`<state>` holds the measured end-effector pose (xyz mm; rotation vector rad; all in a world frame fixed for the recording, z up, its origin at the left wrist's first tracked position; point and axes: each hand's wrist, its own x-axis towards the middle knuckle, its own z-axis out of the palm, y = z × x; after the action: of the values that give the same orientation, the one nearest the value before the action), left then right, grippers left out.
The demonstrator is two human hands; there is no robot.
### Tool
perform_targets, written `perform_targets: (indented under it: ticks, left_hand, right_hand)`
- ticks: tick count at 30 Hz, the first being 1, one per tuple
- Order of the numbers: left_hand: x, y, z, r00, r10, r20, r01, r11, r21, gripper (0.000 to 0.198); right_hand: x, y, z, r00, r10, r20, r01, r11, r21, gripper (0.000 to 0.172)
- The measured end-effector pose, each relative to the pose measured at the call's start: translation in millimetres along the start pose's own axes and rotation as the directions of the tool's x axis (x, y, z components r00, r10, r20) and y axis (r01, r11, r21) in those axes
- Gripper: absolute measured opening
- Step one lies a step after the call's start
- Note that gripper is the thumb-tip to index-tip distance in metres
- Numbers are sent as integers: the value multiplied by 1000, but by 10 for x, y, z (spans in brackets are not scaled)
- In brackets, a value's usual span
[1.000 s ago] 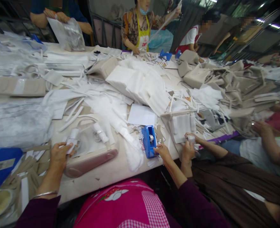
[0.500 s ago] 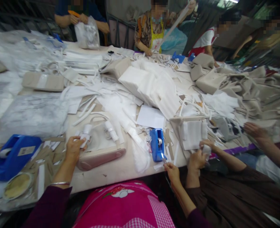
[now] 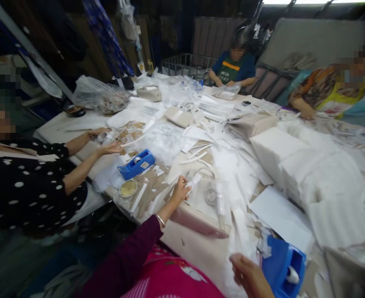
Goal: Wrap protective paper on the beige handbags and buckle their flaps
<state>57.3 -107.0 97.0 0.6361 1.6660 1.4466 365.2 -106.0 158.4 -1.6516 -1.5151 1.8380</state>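
One bag (image 3: 202, 205) lies just right of your left hand (image 3: 182, 190), whose fingers are clamped on its white wrap (image 3: 196, 180). Your right hand (image 3: 249, 273), fingers curled, is just beside the blue dispenser (image 3: 283, 265), nearer you than the bag; whether its fingertips meet, I cannot tell.

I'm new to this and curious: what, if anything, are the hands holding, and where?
The left hand holds the handbag by the white wrapping on its handle; whether the right hand holds anything, I can't tell.

A clear plastic sack (image 3: 104, 97) is slumping on the bench (image 3: 201, 256); a blue patterned cloth (image 3: 108, 37) is hanging behind it.
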Motion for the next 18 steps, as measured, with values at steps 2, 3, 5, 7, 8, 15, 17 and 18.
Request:
perform_targets:
  ticks: [2, 3, 5, 7, 8, 15, 17, 18]
  left_hand:
    - [-23, 18, 0, 1000, 28, 2, -28, 999, 43, 31]
    - [-32, 32, 1, 999, 40, 3, -40, 997, 73, 32]
    - [-51, 69, 1, 998, 60, -1, -59, 989, 136, 36]
    - [-76, 115, 2, 997, 82, -9, -78, 978, 195, 41]
    - [-89, 138, 2, 995, 94, -16, -88, 971, 221, 43]
    - [-96, 179, 7, 975, 208, -82, -166, 920, 355, 41]
    - [-77, 156, 8, 977, 202, -67, -162, 912, 377, 32]
    - [-68, 146, 9, 981, 187, -56, -152, 911, 383, 27]
  right_hand:
    - [295, -403, 332, 990, -77, 119, 70, 996, 61, 29]
    - [473, -615, 509, 978, -126, 166, 111, 989, 100, 28]
    - [846, -996, 851, 956, -205, 209, 177, 974, 143, 23]
    - [1173, -1256, 1131, 953, -202, 224, 185, 978, 97, 20]
    - [1301, -1329, 1235, 953, -193, 232, 186, 981, 53, 19]
    - [1697, -1284, 1406, 973, -125, 196, 168, 960, -223, 14]
    - [1751, -1252, 1391, 976, -116, 187, 163, 952, -258, 14]
    - [1773, -1240, 1382, 976, -114, 186, 162, 949, -269, 13]
